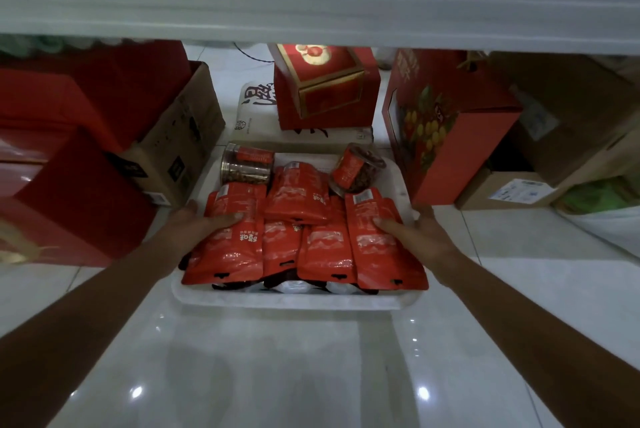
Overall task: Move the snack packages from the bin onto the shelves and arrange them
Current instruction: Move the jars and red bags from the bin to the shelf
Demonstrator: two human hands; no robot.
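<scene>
A person reaches both bare arms down to a shallow white plastic bin (pixel 294 303) on the glossy pale tiled floor (pixel 277 375), below the white foam-lined shelf (pixel 311 12) that spans the top of the view. The bin is packed with flat red foil snack pouches (pixel 298 192), overlapping in rows with their hang-holes toward the camera. Two clear plastic jars with red labels (pixel 246 168) lie at its far end, the right one tilted.

The left hand (pixel 197 225) rests on the outermost left pouch (pixel 228 247), thumb splayed across its face and fingers stretched along the bin's left wall. The right hand (pixel 412 230) mirrors it on the outermost right pouch (pixel 377 244). Both hands look spread rather than clamped. Whether any fingertips are tucked under the pouch edges cannot be seen.

The hands bracket the load from both sides, which suggests the person means to gather the slippery pouches as a stack, or to steady the bin first. Every pouch in view sits in the bin. The shelf's top surface is hidden, so the task appears to be near its start.

A red gift box with gold trim (pixel 325 88), a tall red carton printed with fruit (pixel 443 130) and a brown cardboard box (pixel 180 137) crowd the floor just beside the bin. That likely leaves little room to lift sideways.
</scene>
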